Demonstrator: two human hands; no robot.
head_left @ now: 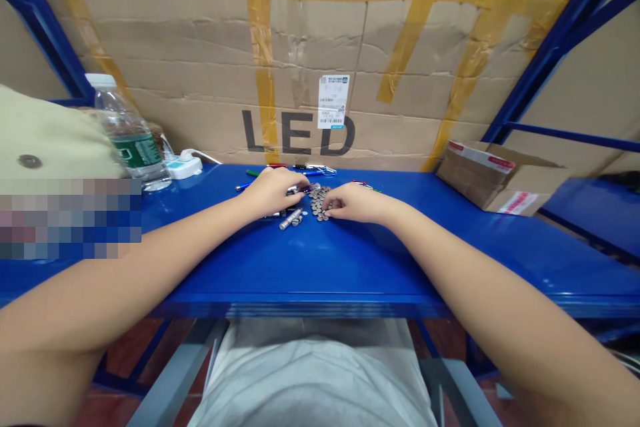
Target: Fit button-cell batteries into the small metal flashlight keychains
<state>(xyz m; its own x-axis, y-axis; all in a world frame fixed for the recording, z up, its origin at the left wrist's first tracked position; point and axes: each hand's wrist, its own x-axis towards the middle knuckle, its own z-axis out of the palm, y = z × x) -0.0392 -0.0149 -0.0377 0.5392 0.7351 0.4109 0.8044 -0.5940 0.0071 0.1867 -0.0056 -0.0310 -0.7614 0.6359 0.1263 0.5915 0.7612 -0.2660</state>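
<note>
Small round silver pieces like button cells [318, 201] lie in a loose pile at the middle of the blue table [320, 260]. My right hand [350, 202] rests at the pile's right side, fingers curled down onto the pieces; what its fingertips pinch is too small to name. To the left, my left hand [277, 193] is curled with thumb and fingers round a dark, slim metallic item [304, 189] that I cannot make out fully. Just below it lies a silver cylinder [291, 219] with small round pieces beside it. Several coloured pens [313, 167] lie behind my hands.
An open cardboard box [493, 177] stands at the right. At the left are a water bottle [137, 140], a white power adapter [183, 165] and a pale cloth item [55, 140]. A large cardboard sheet marked LED [200, 67] rises behind the table.
</note>
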